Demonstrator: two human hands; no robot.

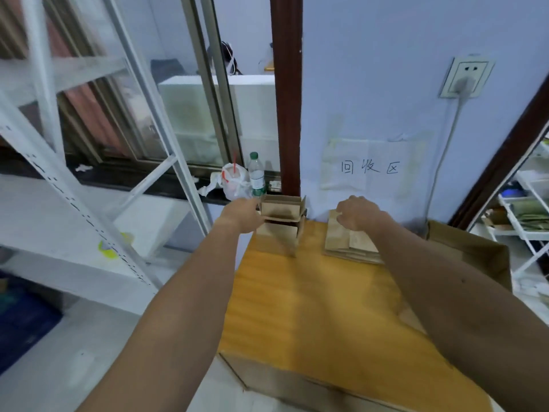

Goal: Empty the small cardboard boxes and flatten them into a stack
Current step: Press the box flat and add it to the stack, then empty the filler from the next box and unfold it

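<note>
Two small open cardboard boxes stand stacked at the far left corner of the yellow table (312,307). My left hand (242,215) grips the left side of the top box (282,208); the lower box (280,231) sits under it. To the right lies a stack of flattened boxes (350,243). My right hand (358,214) hovers over the far end of that stack with fingers curled; whether it holds or touches the top sheet is hidden by the hand.
A large open carton (475,251) stands right of the table. A water bottle (257,175) and a bagged cup (234,181) sit on the dark sill behind the boxes. A white metal rack (89,203) fills the left; another shelf (528,215) is at far right.
</note>
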